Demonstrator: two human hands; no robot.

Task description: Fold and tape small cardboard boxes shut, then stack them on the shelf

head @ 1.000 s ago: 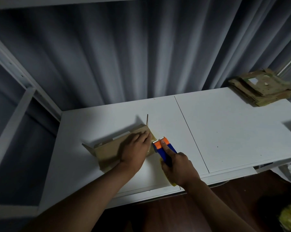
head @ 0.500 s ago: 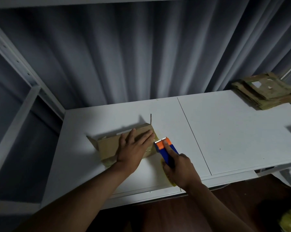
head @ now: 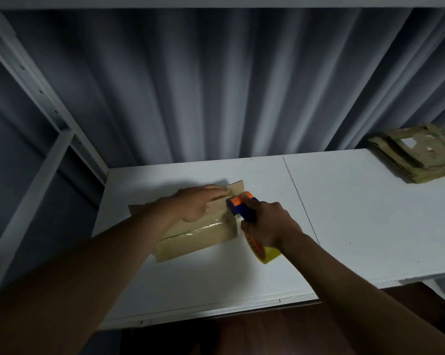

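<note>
A small brown cardboard box (head: 195, 239) lies on the white shelf board (head: 242, 283), with a shiny strip of clear tape along its top seam. My left hand (head: 198, 201) presses flat on the box's far side, fingers straight and pointing right. My right hand (head: 267, 224) grips a blue and orange tape dispenser (head: 242, 206) with a yellow tape roll (head: 263, 252) below the hand. The dispenser's orange head sits at the box's right end, beside a raised end flap (head: 235, 187).
A pile of flattened cardboard boxes (head: 416, 155) rests at the far right of the board. Grey curtains hang behind. A white shelf upright (head: 37, 98) runs along the left. A seam (head: 301, 201) divides the two boards; dark floor lies below the front edge.
My left hand slid toward the far side of the box and flattened out. My right hand brought the dispenser up to the box's right end. Tape now shows along the seam.
</note>
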